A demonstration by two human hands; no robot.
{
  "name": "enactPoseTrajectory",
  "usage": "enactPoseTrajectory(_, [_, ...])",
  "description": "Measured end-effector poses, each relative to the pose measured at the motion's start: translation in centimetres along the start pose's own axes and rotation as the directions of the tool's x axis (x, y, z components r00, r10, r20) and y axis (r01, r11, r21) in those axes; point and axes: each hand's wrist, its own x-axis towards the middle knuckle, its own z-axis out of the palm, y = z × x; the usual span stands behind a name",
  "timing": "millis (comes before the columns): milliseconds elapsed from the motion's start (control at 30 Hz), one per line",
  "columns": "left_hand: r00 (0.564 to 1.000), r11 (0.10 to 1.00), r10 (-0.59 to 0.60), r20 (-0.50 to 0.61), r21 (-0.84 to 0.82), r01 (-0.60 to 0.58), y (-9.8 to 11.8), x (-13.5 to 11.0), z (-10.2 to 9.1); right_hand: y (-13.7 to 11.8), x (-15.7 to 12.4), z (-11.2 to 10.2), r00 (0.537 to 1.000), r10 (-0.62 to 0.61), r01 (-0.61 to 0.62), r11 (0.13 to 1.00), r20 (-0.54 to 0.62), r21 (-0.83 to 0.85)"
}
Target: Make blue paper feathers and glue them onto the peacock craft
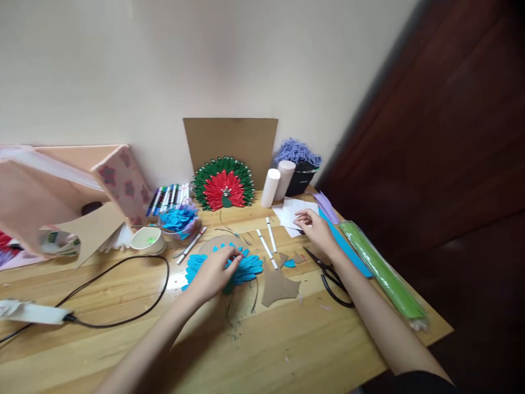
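My left hand [217, 271] hovers over or rests on a fan of bright blue crepe-paper petals [250, 266], which lies on a round cardboard piece [213, 243]. Its fingers are bent, with the thumb a little apart and nothing visible between them. To the right, my right hand [315, 227] is above white paper sheets [293, 207], its fingers loosely curled and apart. Whether it touches the paper I cannot tell. Black-handled scissors [326, 268] lie below the right forearm, partly hidden. Two white markers [267, 249] lie between my hands, near a cardboard offcut [279, 287].
A green and red paper peacock [225, 189] leans against a cardboard sheet [233, 137]. White cylinders [270, 187] stand beside it. At left are a bowl of blue scraps [178, 220], a pale dish [143, 241] and a corded white device [35, 312]. Wrapped green paper [381, 271] lies right.
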Motion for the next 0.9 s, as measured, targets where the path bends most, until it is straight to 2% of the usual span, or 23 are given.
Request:
enactPoseTrajectory(100, [0.992,0.994,0.08,0.095,0.063,-0.086,2.2,2.4,3.7,2.6,-1.8,-1.6,0.998,0.054,-0.051,0.995,0.034,-0.081])
enactPoseTrajectory(233, [0.984,0.974,0.097,0.152,0.191,-0.125,3.8,5.1,8.6,3.7,-3.5,-2.0,0.975,0.057,-0.045,0.997,0.215,-0.058])
enactPoseTrajectory(300, [0.981,0.954,0.079,0.175,0.273,-0.125,4.0,6.2,10.5,3.7,-4.1,-1.6,0.944,0.028,-0.016,0.999,0.33,-0.038])
enactPoseTrajectory(367, [0.983,0.94,0.055,0.177,0.322,-0.11,4.0,7.0,11.7,3.5,-4.5,-0.9,0.909,-0.053,0.086,0.994,0.413,-0.063])
enactPoseTrajectory(467, [0.988,0.94,0.049,0.15,0.326,-0.096,3.7,7.8,12.4,2.8,-4.9,-0.2,0.875,-0.153,0.232,0.965,0.46,-0.12])
enactPoseTrajectory(533, [0.991,0.951,0.054,0.124,0.297,-0.089,3.5,7.9,12.4,2.4,-5.0,-0.2,0.878,-0.169,0.248,0.961,0.448,-0.125])
enactPoseTrajectory(600, [0.994,0.969,0.054,0.093,0.236,-0.074,3.3,7.8,12.2,2.2,-5.1,-0.3,0.891,-0.142,0.199,0.976,0.432,-0.09])
enactPoseTrajectory(767, [0.997,1.0,0.022,0.071,-0.011,-0.022,3.4,7.4,11.8,2.2,-5.4,-0.2,0.913,0.036,-0.062,0.997,0.406,0.05])
enactPoseTrajectory(833, [0.998,0.998,-0.027,0.058,-0.057,0.03,3.5,7.3,11.6,2.0,-5.6,0.0,0.934,0.016,-0.049,0.995,0.356,0.082])
enactPoseTrajectory(900, [0.996,0.992,-0.067,0.058,-0.106,0.073,3.5,7.2,11.5,1.6,-5.8,0.1,0.947,-0.051,0.024,0.996,0.317,0.088])
